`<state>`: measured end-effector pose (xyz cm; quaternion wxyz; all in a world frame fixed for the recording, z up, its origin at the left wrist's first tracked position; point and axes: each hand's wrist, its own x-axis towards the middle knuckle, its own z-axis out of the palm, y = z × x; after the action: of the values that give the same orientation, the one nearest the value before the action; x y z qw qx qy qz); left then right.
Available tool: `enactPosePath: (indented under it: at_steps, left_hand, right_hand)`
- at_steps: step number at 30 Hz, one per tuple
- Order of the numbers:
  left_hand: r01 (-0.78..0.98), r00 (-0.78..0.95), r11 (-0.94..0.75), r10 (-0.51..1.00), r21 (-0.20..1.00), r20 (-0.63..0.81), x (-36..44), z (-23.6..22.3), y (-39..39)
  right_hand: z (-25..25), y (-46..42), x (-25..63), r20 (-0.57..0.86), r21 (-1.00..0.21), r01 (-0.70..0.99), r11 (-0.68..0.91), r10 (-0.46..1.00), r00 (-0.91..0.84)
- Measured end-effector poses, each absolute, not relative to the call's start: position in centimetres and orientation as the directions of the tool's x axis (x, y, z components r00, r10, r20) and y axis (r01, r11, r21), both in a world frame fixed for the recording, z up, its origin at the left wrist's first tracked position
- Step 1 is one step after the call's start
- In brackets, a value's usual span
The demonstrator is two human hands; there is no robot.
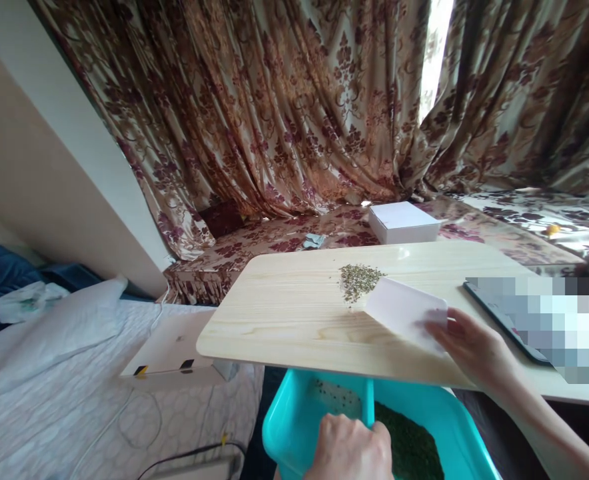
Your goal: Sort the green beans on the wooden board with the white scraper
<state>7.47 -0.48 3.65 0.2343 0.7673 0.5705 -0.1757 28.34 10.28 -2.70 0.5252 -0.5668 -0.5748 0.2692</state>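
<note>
The right hand (477, 348) pinches the white card (405, 307), probably light and stiff, sensibly opposite the leaf pile (358, 281); the left hand (349, 451) clasps the tub divider (368, 396).

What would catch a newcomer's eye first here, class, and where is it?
The turquoise divided tub sits below the near edge of the pale wooden tabletop, the left hand at its divider. Over it, the right hand holds a white card beside a heap of greenish flakes. Floral curtains hang behind.
</note>
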Motion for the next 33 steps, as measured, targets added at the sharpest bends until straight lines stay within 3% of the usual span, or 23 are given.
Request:
enactPosePath:
  at_steps: [7, 12, 21, 28, 33]
  left_hand:
    - [0.954, 0.301, -0.255, 0.810, 0.160, -0.503, 8.7, 3.2, -0.8]
    - [0.944, 0.330, -0.261, 0.788, 0.204, -0.519, 8.7, 3.2, -0.5]
    - [0.943, 0.334, -0.286, 0.802, 0.172, -0.495, 8.8, 2.8, -0.2]
    - [0.947, 0.320, -0.270, 0.816, 0.173, -0.481, 8.7, 2.5, -0.2]
    - [0.936, 0.351, -0.312, 0.809, 0.160, -0.472, 8.6, 3.1, -0.1]
  right_hand:
    - [-2.1, 10.5, 27.3, 0.131, -0.983, 0.141, 0.114, 0.985, 0.115]
    - [-1.8, 9.8, 26.6, 0.096, -0.988, 0.129, 0.087, 0.993, 0.065]
    - [-0.9, 8.8, 25.7, 0.121, -0.983, 0.136, 0.123, 0.992, -0.023]
    - [-0.7, 6.6, 24.5, 0.069, -0.964, 0.236, 0.121, 0.974, -0.216]
    - [-0.6, 7.7, 25.9, 0.133, -0.975, 0.177, 0.132, 0.991, -0.006]
